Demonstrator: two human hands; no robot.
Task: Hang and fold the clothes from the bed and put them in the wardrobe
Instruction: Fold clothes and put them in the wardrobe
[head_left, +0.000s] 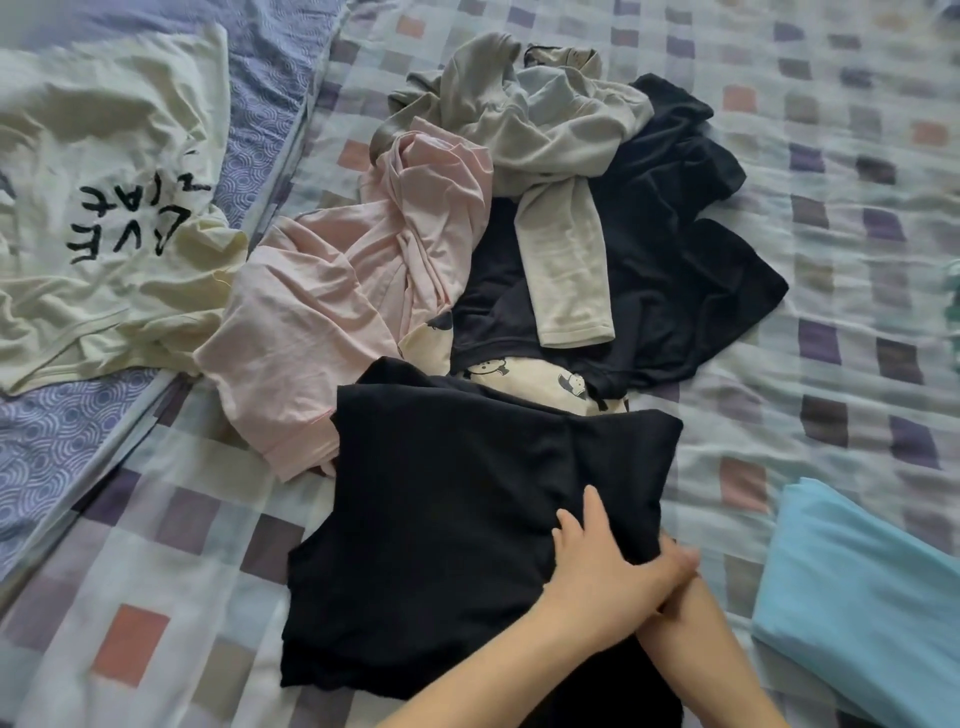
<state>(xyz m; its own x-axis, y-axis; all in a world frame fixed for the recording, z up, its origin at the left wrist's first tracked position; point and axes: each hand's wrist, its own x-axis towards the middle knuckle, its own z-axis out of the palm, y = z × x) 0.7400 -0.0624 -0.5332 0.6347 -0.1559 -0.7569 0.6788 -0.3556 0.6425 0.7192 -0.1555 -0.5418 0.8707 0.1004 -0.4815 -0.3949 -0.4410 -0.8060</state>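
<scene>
We are folding the black garment (467, 493) that is lying lower centre on the checked bedsheet (182, 545). Our left hand (597, 566) is pressing flat on it, fingers straight. Our right hand (681, 562) is blurred and half covered at the garment's right edge, so we cannot tell its grip. Next we are likely needing a smooth second fold, with the pile of clothes (561, 145) at upper centre waiting.

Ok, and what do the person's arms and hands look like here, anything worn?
Nothing worn that shows. The left hand and left forearm are bare: no sleeve, glove, watch or ring. The right forearm is bare too; its hand is largely covered by the left one.
</scene>
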